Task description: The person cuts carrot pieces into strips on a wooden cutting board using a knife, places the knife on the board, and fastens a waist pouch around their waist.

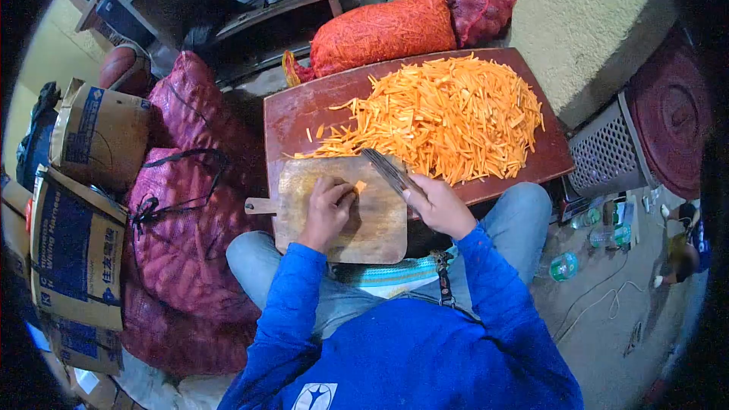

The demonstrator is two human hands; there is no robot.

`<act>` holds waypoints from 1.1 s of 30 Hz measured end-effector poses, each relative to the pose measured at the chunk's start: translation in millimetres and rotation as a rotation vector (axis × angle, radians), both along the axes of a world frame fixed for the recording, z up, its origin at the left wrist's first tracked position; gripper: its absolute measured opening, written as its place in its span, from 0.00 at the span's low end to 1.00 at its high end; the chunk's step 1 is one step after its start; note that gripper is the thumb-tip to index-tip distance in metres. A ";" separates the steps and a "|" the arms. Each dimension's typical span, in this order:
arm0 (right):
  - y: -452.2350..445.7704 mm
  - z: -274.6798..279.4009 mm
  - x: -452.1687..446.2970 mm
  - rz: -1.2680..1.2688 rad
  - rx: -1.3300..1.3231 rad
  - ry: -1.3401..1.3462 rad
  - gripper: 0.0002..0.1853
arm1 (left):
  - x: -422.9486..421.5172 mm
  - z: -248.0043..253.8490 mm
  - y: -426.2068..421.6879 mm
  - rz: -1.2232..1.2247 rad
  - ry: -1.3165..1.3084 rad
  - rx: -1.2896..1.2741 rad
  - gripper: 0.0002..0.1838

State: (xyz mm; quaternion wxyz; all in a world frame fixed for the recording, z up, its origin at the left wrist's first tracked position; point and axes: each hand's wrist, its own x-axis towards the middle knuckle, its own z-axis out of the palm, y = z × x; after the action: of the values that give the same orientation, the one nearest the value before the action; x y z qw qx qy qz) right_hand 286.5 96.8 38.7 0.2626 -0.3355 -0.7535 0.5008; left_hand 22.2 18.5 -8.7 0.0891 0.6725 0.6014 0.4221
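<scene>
My left hand (329,206) rests on a wooden cutting board (380,235), its fingers curled and closed against a small orange carrot piece (360,185). The fingers hide part of what lies under them. In my right hand (439,208) is a knife (387,171), gripped by the handle, with its dark blade pointing up and left over the board's far right corner. Blade and carrot piece are apart. Beyond the board, a large heap of cut carrot strips (456,118) covers much of a reddish-brown table (292,118).
A red mesh sack of orange strips (387,30) lies behind the table. Large filled mesh sacks (190,235) and cardboard boxes (80,243) crowd the left. To the right stand a grey perforated basket (607,156) and a maroon lid (672,121). Plastic bottles (563,266) lie on the floor.
</scene>
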 end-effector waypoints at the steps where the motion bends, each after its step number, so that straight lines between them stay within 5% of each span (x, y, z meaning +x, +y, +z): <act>1: -6.7 7.3 -0.1 -0.014 -0.002 -0.058 0.17 | 0.8 -0.8 -0.9 0.006 -0.012 0.002 0.09; 4: -19.6 11.1 -4.3 -0.018 0.039 -0.126 0.15 | 0.6 -6.8 -0.5 0.011 -0.020 -0.051 0.09; 6: -27.0 17.4 -9.6 0.005 0.054 -0.052 0.13 | 1.2 -12.5 4.0 -0.033 0.198 0.068 0.09; 22: -51.1 27.0 -23.9 0.022 0.123 -0.189 0.16 | 0.2 1.6 0.8 -0.014 0.146 -0.041 0.19; 24: -55.0 33.1 -21.7 0.041 0.117 -0.241 0.16 | 2.4 6.6 0.6 -0.002 0.172 -0.005 0.09; 33: -30.4 22.3 -49.7 0.057 0.196 -0.340 0.17 | 2.0 2.0 5.4 -0.003 0.074 -0.080 0.08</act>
State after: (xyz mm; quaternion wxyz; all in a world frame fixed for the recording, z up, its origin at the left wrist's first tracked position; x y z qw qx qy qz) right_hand 236.8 66.4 61.0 0.1486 -0.3667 -0.8412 0.3686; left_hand 24.2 24.0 -6.7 0.0943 0.6844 0.6196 0.3726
